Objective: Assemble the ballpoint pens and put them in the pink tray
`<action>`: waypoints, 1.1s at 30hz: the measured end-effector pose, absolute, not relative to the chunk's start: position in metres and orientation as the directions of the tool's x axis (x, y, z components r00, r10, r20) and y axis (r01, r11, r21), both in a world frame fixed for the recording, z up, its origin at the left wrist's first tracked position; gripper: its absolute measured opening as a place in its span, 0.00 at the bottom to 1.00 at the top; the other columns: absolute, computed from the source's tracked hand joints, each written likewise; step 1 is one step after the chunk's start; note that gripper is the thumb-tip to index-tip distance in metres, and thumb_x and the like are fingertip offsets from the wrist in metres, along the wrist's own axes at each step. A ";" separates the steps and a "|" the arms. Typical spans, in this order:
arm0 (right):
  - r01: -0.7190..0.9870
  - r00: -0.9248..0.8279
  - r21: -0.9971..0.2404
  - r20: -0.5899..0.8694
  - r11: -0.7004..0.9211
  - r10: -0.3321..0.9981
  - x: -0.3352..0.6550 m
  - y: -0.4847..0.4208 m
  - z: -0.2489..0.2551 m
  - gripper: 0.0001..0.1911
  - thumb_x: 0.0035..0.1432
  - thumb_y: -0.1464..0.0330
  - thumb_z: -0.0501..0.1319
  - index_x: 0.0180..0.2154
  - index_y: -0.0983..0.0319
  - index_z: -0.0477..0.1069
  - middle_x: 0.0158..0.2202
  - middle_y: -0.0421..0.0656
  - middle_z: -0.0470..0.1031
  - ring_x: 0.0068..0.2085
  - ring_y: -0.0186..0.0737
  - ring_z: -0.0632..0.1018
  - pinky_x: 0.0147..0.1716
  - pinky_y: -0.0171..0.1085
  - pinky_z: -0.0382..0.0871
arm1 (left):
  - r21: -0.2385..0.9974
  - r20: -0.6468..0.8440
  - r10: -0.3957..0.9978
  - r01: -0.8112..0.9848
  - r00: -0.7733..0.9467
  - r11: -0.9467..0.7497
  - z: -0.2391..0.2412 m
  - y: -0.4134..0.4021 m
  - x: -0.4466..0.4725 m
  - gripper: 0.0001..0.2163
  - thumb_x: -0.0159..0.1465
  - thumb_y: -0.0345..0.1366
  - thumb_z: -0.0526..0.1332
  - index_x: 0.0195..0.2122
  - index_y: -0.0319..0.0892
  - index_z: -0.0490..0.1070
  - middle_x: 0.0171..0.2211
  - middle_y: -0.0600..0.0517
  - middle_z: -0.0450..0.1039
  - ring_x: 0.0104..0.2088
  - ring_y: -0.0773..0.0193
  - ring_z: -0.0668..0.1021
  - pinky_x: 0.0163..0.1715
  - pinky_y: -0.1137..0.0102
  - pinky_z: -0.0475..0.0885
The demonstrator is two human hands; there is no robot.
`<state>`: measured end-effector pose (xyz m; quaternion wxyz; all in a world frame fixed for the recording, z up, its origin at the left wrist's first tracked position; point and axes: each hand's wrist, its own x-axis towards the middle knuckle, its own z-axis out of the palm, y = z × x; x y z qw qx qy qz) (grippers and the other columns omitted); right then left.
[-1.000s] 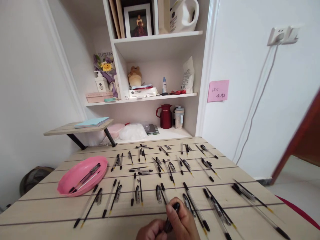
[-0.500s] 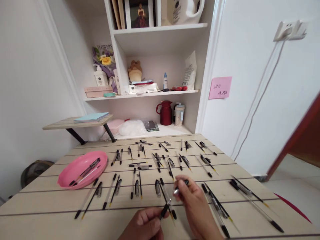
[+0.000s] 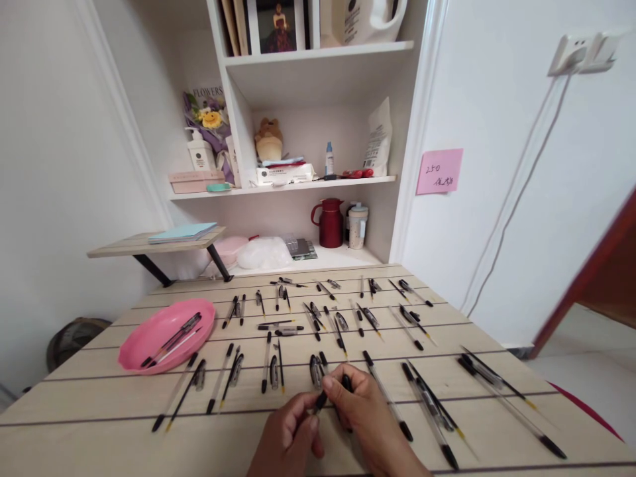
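While the two hands stood apart half a second ago, with a pen barrel stretched between them, I now record them drawn together low at the centre of the table (image 3: 99,424): the left hand (image 3: 285,440) and the right hand (image 3: 370,424) meet fingertip to fingertip over one pen (image 3: 322,399). I note the left hand pinching the pen's lower black end and the right hand curled closed around its upper end, where a black cap (image 3: 346,382) shows above the knuckles. I judge that the parts held apart a moment back are being pressed into one piece, just above the tabletop, among the rows of loose pens (image 3: 422,404) and pen parts. I see the pink tray (image 3: 134,354) at far left holding several pens, unchanged. For legible writing, I read "FLOWERS" on the bouquet wrap (image 3: 209,93) on the shelf, and "250" on the pink sticky note (image 3: 440,171) on the wall, with a second handwritten line beneath that I cannot make out. Labels on the white pump bottle (image 3: 201,156) and the standing bag (image 3: 376,142) are too small to read.
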<state>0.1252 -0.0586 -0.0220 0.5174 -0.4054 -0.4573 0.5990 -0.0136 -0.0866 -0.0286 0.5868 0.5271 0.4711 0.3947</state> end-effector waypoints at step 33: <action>-0.469 -0.285 -0.851 -0.106 -0.235 0.953 0.126 -0.057 -0.015 0.18 0.42 0.58 0.65 0.28 0.65 0.66 0.16 0.35 0.68 0.12 0.21 0.55 0.15 0.27 0.47 | 0.905 -0.273 0.873 -0.199 0.404 0.375 -0.024 -0.090 -0.013 0.22 0.55 0.49 0.57 0.44 0.39 0.61 0.12 0.60 0.65 0.06 0.79 0.54 0.06 0.81 0.44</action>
